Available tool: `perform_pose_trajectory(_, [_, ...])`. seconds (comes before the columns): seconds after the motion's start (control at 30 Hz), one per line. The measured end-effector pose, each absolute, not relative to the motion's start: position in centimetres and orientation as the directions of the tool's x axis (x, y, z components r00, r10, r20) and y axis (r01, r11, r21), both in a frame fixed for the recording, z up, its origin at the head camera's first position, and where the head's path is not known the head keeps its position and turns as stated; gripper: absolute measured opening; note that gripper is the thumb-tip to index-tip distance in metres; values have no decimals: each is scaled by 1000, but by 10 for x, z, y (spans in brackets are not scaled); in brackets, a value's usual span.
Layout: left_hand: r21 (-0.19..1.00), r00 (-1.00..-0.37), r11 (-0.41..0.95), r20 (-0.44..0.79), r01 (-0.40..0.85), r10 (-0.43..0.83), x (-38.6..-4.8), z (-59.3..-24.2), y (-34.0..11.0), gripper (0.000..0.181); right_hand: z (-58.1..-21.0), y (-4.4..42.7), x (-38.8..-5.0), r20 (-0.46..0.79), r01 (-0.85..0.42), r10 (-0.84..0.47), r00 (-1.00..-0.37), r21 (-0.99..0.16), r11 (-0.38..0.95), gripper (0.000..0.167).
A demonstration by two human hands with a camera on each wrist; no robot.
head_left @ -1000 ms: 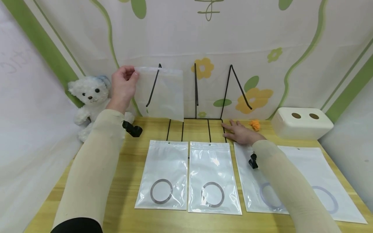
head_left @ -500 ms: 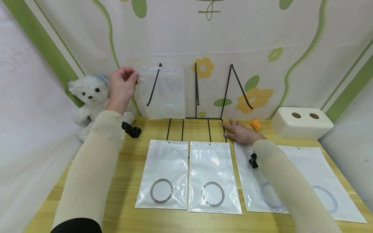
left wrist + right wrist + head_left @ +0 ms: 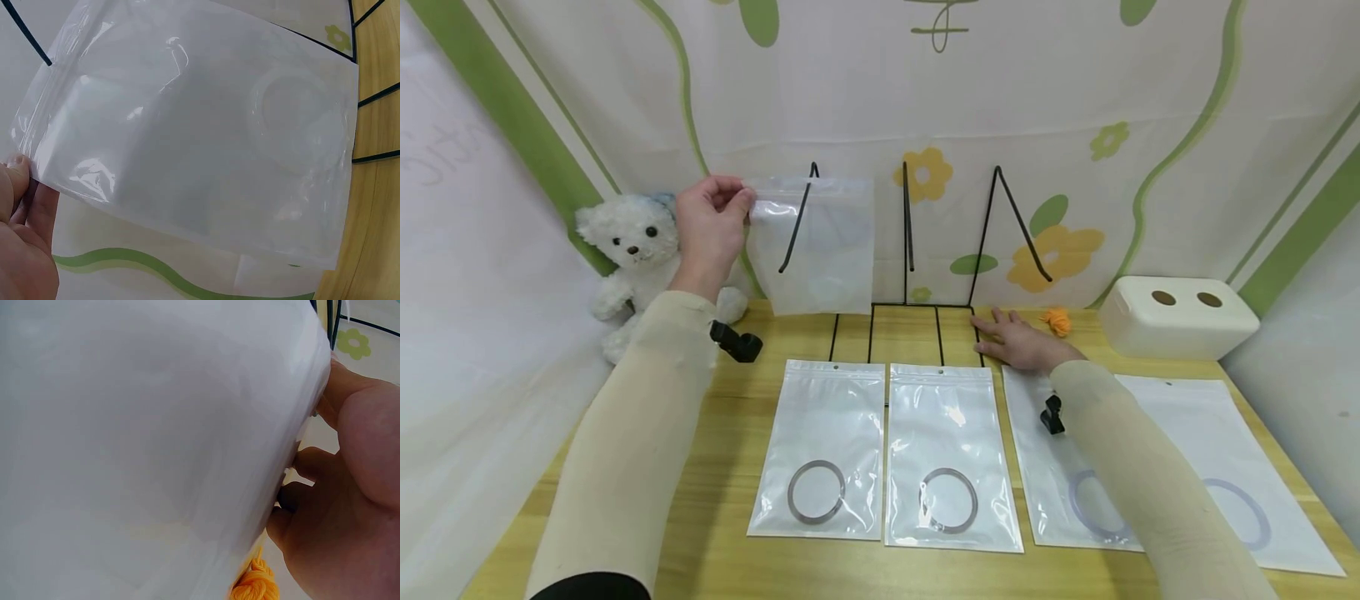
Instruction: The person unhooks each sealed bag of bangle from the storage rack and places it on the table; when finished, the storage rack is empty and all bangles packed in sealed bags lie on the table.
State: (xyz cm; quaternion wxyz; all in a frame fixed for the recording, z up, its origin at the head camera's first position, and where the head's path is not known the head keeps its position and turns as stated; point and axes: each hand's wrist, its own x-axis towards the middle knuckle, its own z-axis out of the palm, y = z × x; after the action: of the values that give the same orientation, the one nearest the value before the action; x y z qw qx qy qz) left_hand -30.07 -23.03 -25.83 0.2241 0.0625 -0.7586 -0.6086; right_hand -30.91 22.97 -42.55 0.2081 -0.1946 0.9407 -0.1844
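My left hand [image 3: 711,229] pinches the upper left corner of a clear zip bag [image 3: 831,250] between thumb and fingers. That bag hangs upright at the left hook [image 3: 797,221] of a black wire rack [image 3: 922,306]; the hook's arm shows in front of it and meets its top strip. A pale ring [image 3: 300,119] is faintly visible in it in the left wrist view. On the table, my right hand [image 3: 1026,343] rests with fingers spread, touching the right side of the rack's base. A white bag [image 3: 144,444] hides part of its fingers in the right wrist view.
Two zip bags with rings, left [image 3: 831,417] and right [image 3: 940,425], lie in front of the rack. Others [image 3: 1187,425] lie under and beyond my right forearm. A teddy bear [image 3: 636,242], an orange yarn bundle [image 3: 1057,322] and a white box [image 3: 1180,321] stand around.
My left hand has shifted slightly left and down with the bag's corner. The bag has swung a little, its lower edge moving. My right hand has not moved.
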Motion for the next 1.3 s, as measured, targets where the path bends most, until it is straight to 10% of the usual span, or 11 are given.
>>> perform_pose_trajectory(1.3, [944, -908, 206, 311, 259, -280, -234, -267, -239, 4, -429, 232, -313, -311, -293, -440, -843, -421, 859, 70])
